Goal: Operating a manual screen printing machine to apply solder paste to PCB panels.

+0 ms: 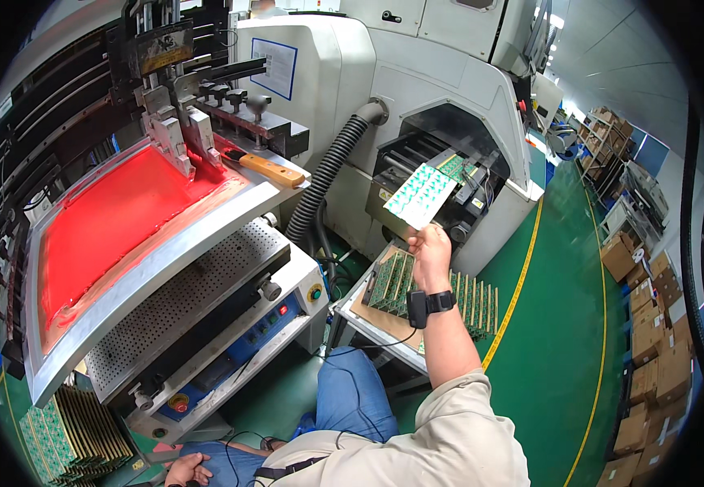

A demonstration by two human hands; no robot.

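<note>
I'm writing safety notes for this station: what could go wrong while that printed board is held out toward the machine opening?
The right hand pinches the printed board by one edge only, so it might slip or smear. It hangs close to the conveyor opening, where the fingers could perhaps get caught. The left hand rests low, too far to support it.

This is an electronics factory floor: left of the raised right hand stands a screen-printing machine with a red-inked frame, behind the hand a white conveyor machine, below it racked green circuit boards, and far right stacked cardboard boxes on green painted flooring.
</note>
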